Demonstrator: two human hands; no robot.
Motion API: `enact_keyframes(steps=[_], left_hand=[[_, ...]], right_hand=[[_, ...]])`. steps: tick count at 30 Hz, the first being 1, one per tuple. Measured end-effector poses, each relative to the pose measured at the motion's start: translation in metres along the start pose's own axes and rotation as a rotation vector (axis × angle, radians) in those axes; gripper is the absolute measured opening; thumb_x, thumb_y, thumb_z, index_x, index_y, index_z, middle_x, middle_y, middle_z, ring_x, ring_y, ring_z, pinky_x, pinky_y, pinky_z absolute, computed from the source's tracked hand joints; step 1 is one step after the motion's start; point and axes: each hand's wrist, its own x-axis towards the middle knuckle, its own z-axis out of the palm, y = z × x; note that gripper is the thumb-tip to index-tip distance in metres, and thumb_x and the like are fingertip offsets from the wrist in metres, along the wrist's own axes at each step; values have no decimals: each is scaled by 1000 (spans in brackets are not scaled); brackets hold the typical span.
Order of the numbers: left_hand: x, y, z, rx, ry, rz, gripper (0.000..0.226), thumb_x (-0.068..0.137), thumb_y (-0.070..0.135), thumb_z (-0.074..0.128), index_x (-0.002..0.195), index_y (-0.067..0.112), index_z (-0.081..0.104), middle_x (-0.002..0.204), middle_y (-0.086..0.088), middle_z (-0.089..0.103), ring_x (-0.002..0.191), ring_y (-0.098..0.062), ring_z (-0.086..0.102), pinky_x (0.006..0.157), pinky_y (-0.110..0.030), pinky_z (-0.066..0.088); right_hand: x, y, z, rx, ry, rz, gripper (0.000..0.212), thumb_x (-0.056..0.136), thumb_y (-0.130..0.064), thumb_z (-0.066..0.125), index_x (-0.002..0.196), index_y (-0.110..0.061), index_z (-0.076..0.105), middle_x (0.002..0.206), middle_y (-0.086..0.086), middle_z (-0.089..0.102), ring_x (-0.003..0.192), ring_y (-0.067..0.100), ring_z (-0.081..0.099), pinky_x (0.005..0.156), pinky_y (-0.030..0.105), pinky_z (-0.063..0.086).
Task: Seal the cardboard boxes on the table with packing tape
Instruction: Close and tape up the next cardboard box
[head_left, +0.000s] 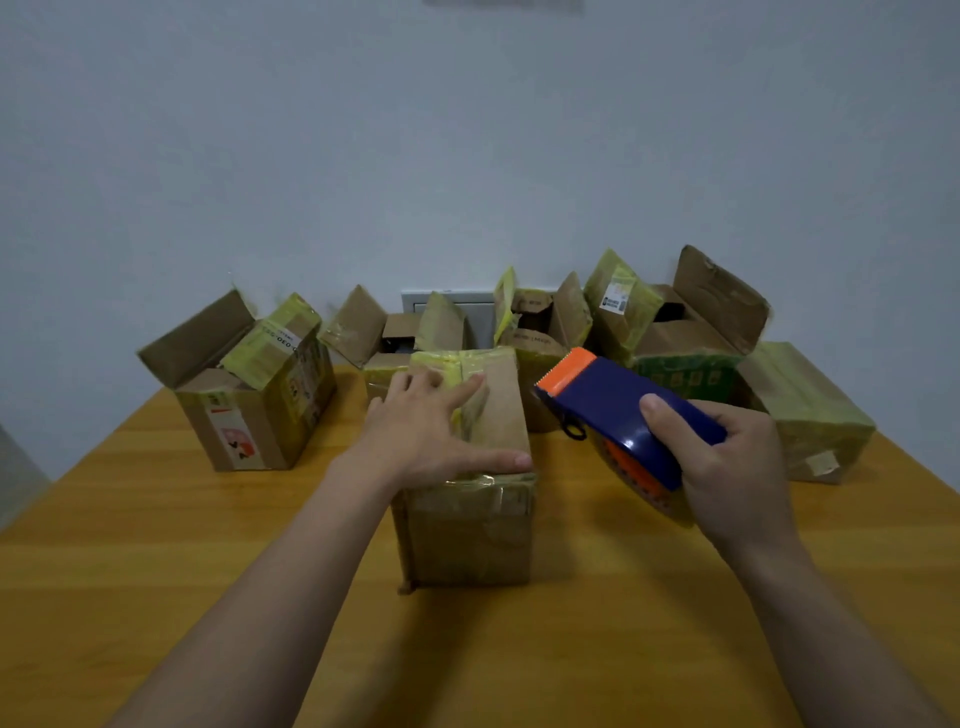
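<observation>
Largely hidden, the tape roll (670, 506) sits in one blue tape dispenser (618, 400) gripped by the right hand (737, 467); the left hand (426, 434) presses flat on the nearest cardboard box (467, 530), one of six.

The nearest cardboard box (467, 530) stands upright with its flaps folded shut and worn yellowish tape along its top edges; the left hand (431, 431) presses flat on its top. Just right of it, the right hand (737, 462) grips the blue tape dispenser (618, 410) in the air, orange blade end tilted up and away. To that box's left an open box (249, 415) gapes; behind it stand more open-flapped boxes (540, 332); far to its right lies a closed taped box (810, 415).
</observation>
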Motion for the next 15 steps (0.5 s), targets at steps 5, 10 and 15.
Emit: enact_keyframes(steps=[5, 10, 15], left_hand=[[-9, -5, 15, -428, 157, -198, 172, 11, 107, 56, 161, 49, -5, 169, 2, 11, 154, -33, 12, 120, -57, 25], [-15, -26, 22, -992, 104, -109, 155, 25, 62, 100, 160, 46, 26, 156, 5, 39, 133, -16, 55, 104, -43, 55], [-23, -23, 37, -1316, 321, -170, 90, 68, 20, 95, 145, 43, 54, 131, 13, 61, 108, -7, 70, 85, -39, 63]], right_hand=[[3, -8, 19, 175, 70, -48, 55, 95, -47, 60, 69, 1, 65, 58, 18, 58, 51, 34, 55, 46, 39, 41], [12, -17, 47, 268, 87, -95, 47, 100, -44, 57, 72, -6, 63, 63, 13, 59, 52, 22, 54, 49, 22, 43], [13, -4, 78, 163, 74, -73, 44, 102, -36, 60, 65, -12, 57, 56, -3, 54, 49, 9, 47, 49, 14, 36]])
